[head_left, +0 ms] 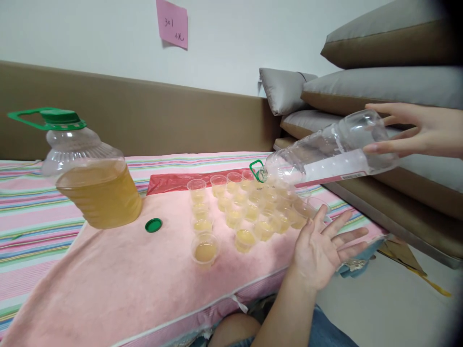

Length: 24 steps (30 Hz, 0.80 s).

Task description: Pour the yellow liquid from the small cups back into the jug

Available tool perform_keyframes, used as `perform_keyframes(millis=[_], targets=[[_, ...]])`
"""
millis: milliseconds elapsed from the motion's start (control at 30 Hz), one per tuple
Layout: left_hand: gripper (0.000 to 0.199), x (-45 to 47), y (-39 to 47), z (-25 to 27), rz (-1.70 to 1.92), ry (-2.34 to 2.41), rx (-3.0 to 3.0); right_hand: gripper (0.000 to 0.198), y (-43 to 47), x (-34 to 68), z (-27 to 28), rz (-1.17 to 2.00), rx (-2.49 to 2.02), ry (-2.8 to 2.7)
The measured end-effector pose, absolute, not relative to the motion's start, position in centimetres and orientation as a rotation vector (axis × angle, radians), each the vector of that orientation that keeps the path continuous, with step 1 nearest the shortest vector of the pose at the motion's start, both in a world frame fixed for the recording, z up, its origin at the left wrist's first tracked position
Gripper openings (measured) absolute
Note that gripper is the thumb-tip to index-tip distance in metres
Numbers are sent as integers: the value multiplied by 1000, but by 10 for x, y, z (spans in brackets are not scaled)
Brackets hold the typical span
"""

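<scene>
My right hand (415, 127) grips the base end of a large clear plastic bottle (321, 149) with a white label. The bottle is tilted, its mouth with a green ring handle (256, 171) pointing down to the left above the cups. No liquid shows inside it. Below it, my left hand (321, 246) is open, palm up and fingers spread, beside a clear cup (304, 212) at the right end of the group. Several clear plastic cups with yellowish liquid stand close together, including a front one (245, 239) and another (204, 250) in a separate row on the left.
A big jug (101, 193) of yellowish liquid with a green handled cap stands at left. A green cap (154, 225) lies on the pink cloth (119, 279). Behind the cups is red plastic (173, 182). Grey-brown cushions (390, 82) are stacked at right.
</scene>
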<state>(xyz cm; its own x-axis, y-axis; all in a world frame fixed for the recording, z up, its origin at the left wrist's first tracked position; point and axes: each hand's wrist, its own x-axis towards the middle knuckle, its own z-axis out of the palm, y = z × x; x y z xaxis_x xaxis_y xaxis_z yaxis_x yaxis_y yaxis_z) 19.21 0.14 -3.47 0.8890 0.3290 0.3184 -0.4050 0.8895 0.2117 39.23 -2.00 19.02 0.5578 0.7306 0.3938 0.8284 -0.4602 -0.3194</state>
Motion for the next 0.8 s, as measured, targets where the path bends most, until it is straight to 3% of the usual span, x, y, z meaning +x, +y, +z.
perform_keyframes(millis=[233, 400, 800], targets=[[76, 185, 2, -37, 390, -261, 316, 88, 10, 377, 216, -75, -2317, -1291], [76, 181, 0, -37, 389, -246, 306, 74, 20, 392, 224, 50, -2348, -1362], [76, 176, 6, -44, 353, -283, 471, 90, 34, 383, 235, 129, -2312, -1367]])
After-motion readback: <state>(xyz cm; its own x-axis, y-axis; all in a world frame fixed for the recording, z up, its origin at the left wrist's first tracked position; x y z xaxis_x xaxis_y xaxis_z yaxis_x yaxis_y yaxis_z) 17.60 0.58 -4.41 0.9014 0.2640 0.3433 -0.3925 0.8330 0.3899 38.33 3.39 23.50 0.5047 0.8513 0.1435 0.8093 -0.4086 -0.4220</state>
